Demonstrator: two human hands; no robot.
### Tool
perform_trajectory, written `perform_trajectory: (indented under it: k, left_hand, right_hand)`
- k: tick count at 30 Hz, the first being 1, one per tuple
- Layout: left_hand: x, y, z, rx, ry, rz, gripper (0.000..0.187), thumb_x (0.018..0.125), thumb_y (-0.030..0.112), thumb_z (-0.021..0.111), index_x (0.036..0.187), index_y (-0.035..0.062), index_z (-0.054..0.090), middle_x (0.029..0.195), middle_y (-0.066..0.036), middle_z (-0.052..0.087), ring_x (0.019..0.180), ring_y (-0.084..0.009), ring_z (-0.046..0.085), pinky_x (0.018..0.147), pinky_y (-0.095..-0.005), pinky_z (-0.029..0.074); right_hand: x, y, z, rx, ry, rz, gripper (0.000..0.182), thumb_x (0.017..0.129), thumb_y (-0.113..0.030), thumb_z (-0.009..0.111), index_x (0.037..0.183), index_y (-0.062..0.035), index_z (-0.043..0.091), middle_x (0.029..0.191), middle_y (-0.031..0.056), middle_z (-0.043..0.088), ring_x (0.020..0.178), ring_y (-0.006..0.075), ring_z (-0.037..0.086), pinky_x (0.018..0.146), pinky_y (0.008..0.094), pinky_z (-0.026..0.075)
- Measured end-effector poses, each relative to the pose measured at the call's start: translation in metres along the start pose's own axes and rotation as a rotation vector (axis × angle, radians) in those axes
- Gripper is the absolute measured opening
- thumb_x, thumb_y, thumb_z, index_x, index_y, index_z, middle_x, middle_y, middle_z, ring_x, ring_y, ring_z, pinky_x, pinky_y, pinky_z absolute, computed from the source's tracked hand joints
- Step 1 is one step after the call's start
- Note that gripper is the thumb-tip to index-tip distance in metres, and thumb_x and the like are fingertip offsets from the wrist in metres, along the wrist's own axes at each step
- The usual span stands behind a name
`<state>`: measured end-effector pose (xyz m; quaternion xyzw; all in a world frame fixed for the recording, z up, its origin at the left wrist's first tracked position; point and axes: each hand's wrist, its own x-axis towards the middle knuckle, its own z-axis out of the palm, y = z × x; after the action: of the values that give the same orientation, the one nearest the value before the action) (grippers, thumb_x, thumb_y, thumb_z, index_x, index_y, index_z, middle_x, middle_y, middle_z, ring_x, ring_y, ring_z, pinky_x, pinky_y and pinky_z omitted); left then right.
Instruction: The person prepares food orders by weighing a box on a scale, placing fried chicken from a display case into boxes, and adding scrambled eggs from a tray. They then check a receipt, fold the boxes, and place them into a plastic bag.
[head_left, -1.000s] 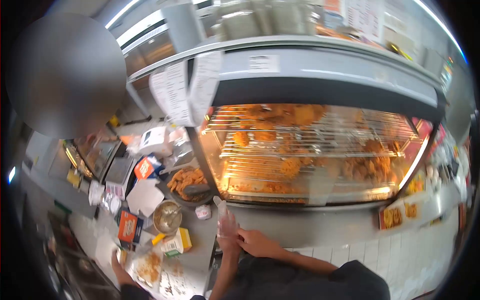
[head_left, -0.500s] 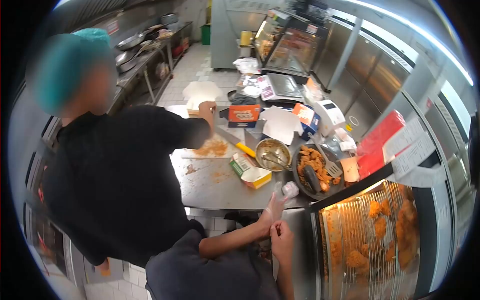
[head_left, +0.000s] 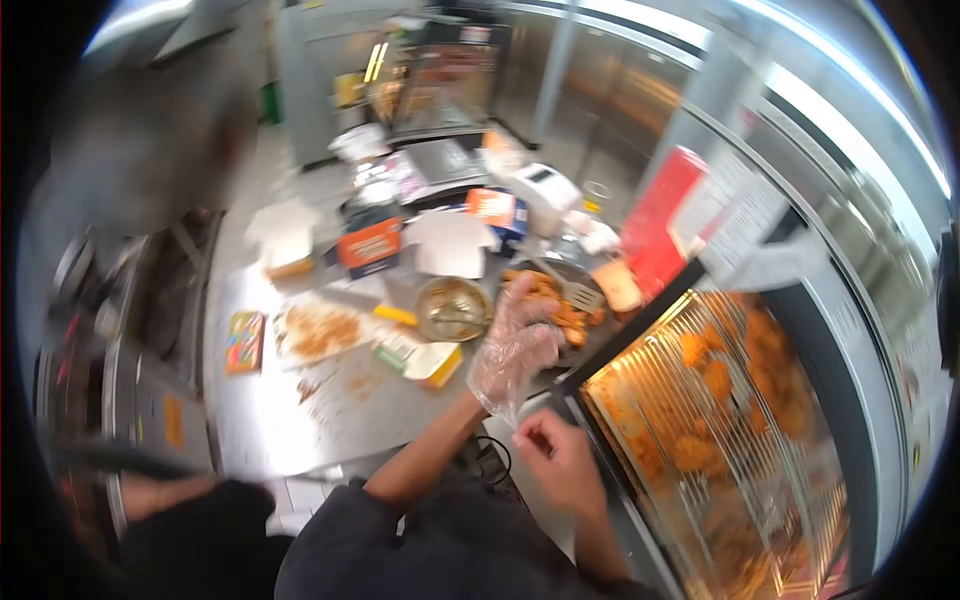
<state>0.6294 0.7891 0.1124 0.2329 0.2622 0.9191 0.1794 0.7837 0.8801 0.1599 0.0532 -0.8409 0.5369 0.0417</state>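
My left hand [head_left: 515,350] wears a clear, loose plastic glove and is raised with its fingers apart, in front of the dark pan's near left side. My bare right hand [head_left: 566,462] is below it, with curled fingers pinching the glove's cuff near the left wrist. In the pan lie fried chicken pieces [head_left: 572,322] and a slotted spatula [head_left: 582,296]. A metal bowl [head_left: 425,322] with sauce residue stands left of the glove. Beside it are a white, green and yellow carton [head_left: 420,362] and a knife with a yellow handle [head_left: 396,315].
A heated cabinet [head_left: 700,400] with fried chicken on racks flanks my right side. Across the steel table [head_left: 330,430] are a crumb-covered board [head_left: 318,332], open boxes [head_left: 450,243] and a scale [head_left: 440,162]. A co-worker's dark sleeve [head_left: 205,530] is at lower left.
My view has swung right. My gloved left hand has risen with its fingers spreading, and the right hand stays by the cuff. The co-worker has shifted left, out of the table's middle.
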Motion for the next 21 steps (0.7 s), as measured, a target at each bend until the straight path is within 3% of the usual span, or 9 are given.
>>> perform_trajectory:
  k: [4,5,7,10,13,16,17,20,21]
  left_hand:
    - [0.069,0.031,0.055,0.82,-0.426,0.392,0.042,0.084,0.009,0.069,0.124,0.0076,0.056,0.118,-0.009,0.055,0.101,-0.0199,0.057,0.087,-0.0347,0.048]
    - [0.084,0.038,0.073,0.796,-0.463,0.375,0.042,0.084,0.009,0.069,0.124,0.0076,0.056,0.118,-0.009,0.055,0.101,-0.0199,0.057,0.087,-0.0347,0.048]
    - [0.112,0.048,0.111,1.191,-0.591,0.762,0.028,0.082,0.014,0.07,0.108,0.0062,0.064,0.113,-0.014,0.057,0.104,-0.0262,0.059,0.085,-0.0383,0.05]
    - [0.137,0.033,0.159,1.134,-0.523,0.408,0.033,0.081,0.015,0.068,0.111,0.005,0.059,0.112,-0.017,0.059,0.101,-0.0306,0.061,0.087,-0.0406,0.049]
    - [0.154,-0.001,0.196,1.42,-0.521,0.566,0.045,0.087,0.033,0.06,0.123,0.0078,0.051,0.114,-0.013,0.059,0.102,-0.0334,0.059,0.089,-0.043,0.047]
    - [0.163,-0.018,0.23,1.32,-0.526,0.554,0.051,0.09,0.039,0.054,0.129,0.0095,0.043,0.114,-0.015,0.061,0.104,-0.0362,0.06,0.089,-0.0475,0.047]
    - [0.164,-0.017,0.241,1.413,-0.59,0.395,0.052,0.091,0.04,0.051,0.131,0.0091,0.039,0.116,-0.017,0.061,0.106,-0.038,0.06,0.089,-0.0474,0.047]
    - [0.157,-0.02,0.256,1.353,-0.531,0.028,0.051,0.091,0.041,0.05,0.131,0.0091,0.04,0.113,-0.019,0.062,0.107,-0.0379,0.06,0.09,-0.0476,0.047]
    - [0.147,-0.017,0.255,1.386,-0.525,0.019,0.037,0.091,0.023,0.055,0.119,0.0006,0.048,0.108,-0.016,0.066,0.101,-0.0362,0.064,0.086,-0.0441,0.051]
  right_hand:
    - [0.019,-0.029,-0.075,-0.141,0.533,-0.132,0.004,0.089,-0.005,0.061,0.092,-0.0058,0.059,0.078,-0.0042,0.053,0.069,0.0044,0.048,0.063,0.0217,0.041]
    - [0.023,-0.042,-0.093,-0.212,0.653,-0.148,0.003,0.09,-0.005,0.061,0.092,-0.0054,0.058,0.08,-0.0035,0.053,0.07,0.0045,0.048,0.064,0.0217,0.041]
    - [0.034,-0.07,-0.132,-0.418,0.865,-0.193,0.006,0.092,-0.01,0.058,0.096,-0.0055,0.06,0.082,0.0014,0.057,0.074,0.0098,0.053,0.068,0.0256,0.044]
    - [0.06,-0.111,-0.186,-0.599,1.101,-0.249,0.013,0.094,-0.01,0.053,0.103,-0.0047,0.061,0.089,0.0092,0.063,0.084,0.0202,0.059,0.076,0.0331,0.047]
    - [0.078,-0.103,-0.261,-1.076,1.169,-0.417,0.018,0.09,-0.005,0.052,0.105,-0.0028,0.06,0.099,0.0145,0.063,0.094,0.0292,0.06,0.084,0.0382,0.047]
    - [0.083,-0.098,-0.298,-1.318,1.009,-0.386,0.029,0.084,0.0,0.05,0.111,-0.0028,0.059,0.108,0.0176,0.061,0.103,0.0372,0.057,0.091,0.0419,0.045]
    - [0.082,-0.095,-0.304,-1.358,0.913,-0.337,0.032,0.082,0.002,0.05,0.112,-0.0031,0.059,0.11,0.0176,0.06,0.104,0.038,0.056,0.091,0.0424,0.045]
    - [0.069,-0.084,-0.318,-1.492,0.865,-0.222,0.039,0.077,0.007,0.049,0.113,-0.0034,0.06,0.113,0.0166,0.058,0.107,0.0381,0.053,0.093,0.0438,0.044]
    - [0.063,-0.084,-0.321,-1.487,0.873,-0.21,0.039,0.076,0.007,0.049,0.112,-0.0032,0.061,0.113,0.0165,0.058,0.107,0.0381,0.053,0.094,0.0439,0.044]
